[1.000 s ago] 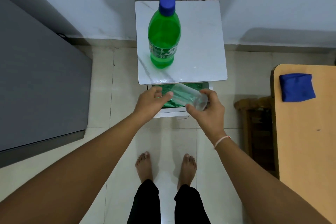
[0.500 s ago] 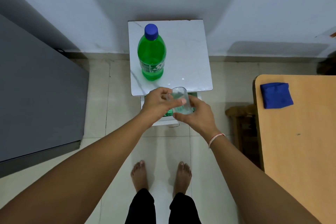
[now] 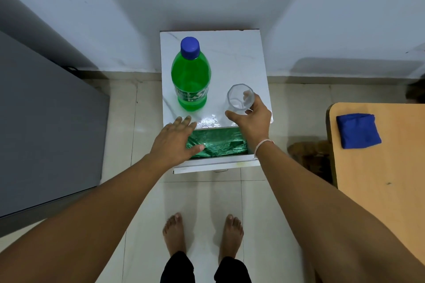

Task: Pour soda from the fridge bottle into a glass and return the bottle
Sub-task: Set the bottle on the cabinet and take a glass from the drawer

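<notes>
A green soda bottle [image 3: 190,78] with a blue cap stands upright on the left half of a small white marble-top table [image 3: 232,57]. To its right a clear empty glass [image 3: 240,99] stands upright near the table's front right corner, and my right hand [image 3: 251,119] grips it from the near side. My left hand [image 3: 176,140] hovers with flat, straight fingers over the table's front edge and the open drawer, holding nothing.
An open drawer [image 3: 218,163] lined with green plastic juts out below the tabletop. A grey fridge [image 3: 46,126] stands at the left. A wooden table [image 3: 379,179] with a blue cloth [image 3: 357,130] is at the right. My bare feet are on the tiled floor.
Both hands held the glass over the drawer. My right hand has carried it up and right onto the tabletop beside the bottle. My left hand has let go and opened flat.
</notes>
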